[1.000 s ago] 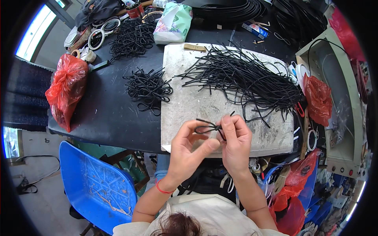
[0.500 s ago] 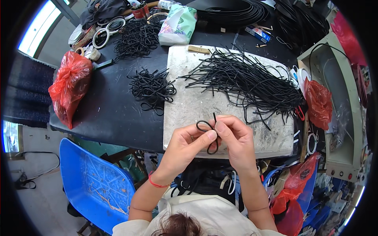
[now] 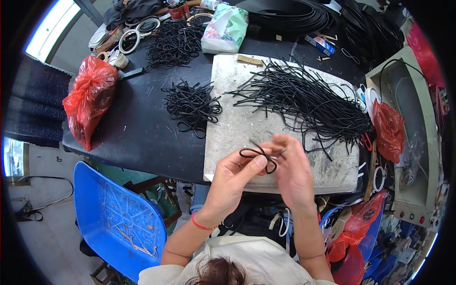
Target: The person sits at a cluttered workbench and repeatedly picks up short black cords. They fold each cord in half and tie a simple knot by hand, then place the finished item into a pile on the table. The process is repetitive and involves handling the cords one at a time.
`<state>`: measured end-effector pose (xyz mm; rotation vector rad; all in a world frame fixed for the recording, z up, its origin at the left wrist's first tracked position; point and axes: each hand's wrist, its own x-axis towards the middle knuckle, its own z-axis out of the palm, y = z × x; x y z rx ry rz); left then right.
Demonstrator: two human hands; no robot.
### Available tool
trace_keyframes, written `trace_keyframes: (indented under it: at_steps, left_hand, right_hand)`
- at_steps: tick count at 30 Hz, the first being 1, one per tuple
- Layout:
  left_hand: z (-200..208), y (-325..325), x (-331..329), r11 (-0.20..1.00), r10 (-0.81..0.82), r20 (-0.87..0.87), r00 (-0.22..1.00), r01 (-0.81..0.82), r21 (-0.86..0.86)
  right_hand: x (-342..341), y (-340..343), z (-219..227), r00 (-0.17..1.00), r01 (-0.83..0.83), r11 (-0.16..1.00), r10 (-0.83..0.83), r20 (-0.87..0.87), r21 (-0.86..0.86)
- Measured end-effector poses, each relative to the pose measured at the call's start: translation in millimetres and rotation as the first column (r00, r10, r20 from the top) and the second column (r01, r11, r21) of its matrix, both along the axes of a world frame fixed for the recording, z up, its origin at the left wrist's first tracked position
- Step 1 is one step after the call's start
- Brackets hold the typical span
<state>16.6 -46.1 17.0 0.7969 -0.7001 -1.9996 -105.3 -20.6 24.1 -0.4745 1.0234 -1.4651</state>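
Note:
A short black cord (image 3: 262,152), bent into two loops with a crossing in the middle, is pinched between the thumb and fingers of my left hand (image 3: 230,180). It hangs above the near edge of a worn white board (image 3: 228,137). Just to its right is my right hand (image 3: 295,173), slightly blurred, its fingers stretched and apart; whether they touch a cord end is unclear. A big heap of straight black cords (image 3: 308,102) covers the far right of the board. Left of it lies a smaller pile of looped cords (image 3: 190,107).
Another heap of looped cords (image 3: 171,45) lies farther back, beside a tissue pack (image 3: 224,31). Red plastic bags stand left (image 3: 90,102) and right (image 3: 388,130). A blue plastic bin (image 3: 118,218) sits below the table's left edge. A beige metal machine (image 3: 413,199) bounds the right.
My right hand has come off the cord's crossing, opened and shifted slightly right. My left hand keeps its pinch on the looped cord. The whole view has shifted a little.

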Motion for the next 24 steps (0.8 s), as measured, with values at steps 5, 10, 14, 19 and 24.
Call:
trace_keyframes:
  at_steps: [5, 10, 14, 19, 24]
  left_hand:
    - [-6.9, -0.6, -1.7, 0.999, 0.050, -0.035, 0.998, -0.049, 0.017]
    - [-2.5, -0.1, 3.9, 0.986, -0.074, 0.178, 0.981, 0.099, -0.136]
    - [-2.9, -3.1, 5.7, 0.974, -0.138, 0.269, 0.953, 0.179, -0.137]
    - [-4.9, -4.3, 4.5, 0.984, -0.049, 0.171, 0.984, 0.078, -0.163]
    - [-3.6, -4.7, 6.8, 0.992, -0.089, 0.087, 0.992, 0.097, -0.085]
  right_hand:
    - [-6.2, 6.7, -8.2, 0.929, -0.078, 0.996, 0.058, -0.365, -0.041]
    - [-9.8, 3.5, -15.0, 0.823, -0.017, 0.992, -0.058, -0.566, -0.126]
    - [-10.1, 6.4, -10.2, 0.733, -0.012, 0.999, -0.023, -0.680, -0.046]
    - [-21.7, 0.1, -5.6, 0.987, -0.086, 0.991, 0.098, -0.128, 0.099]
    - [-21.8, 7.7, -12.5, 0.935, -0.135, 0.986, 0.159, -0.317, 0.096]
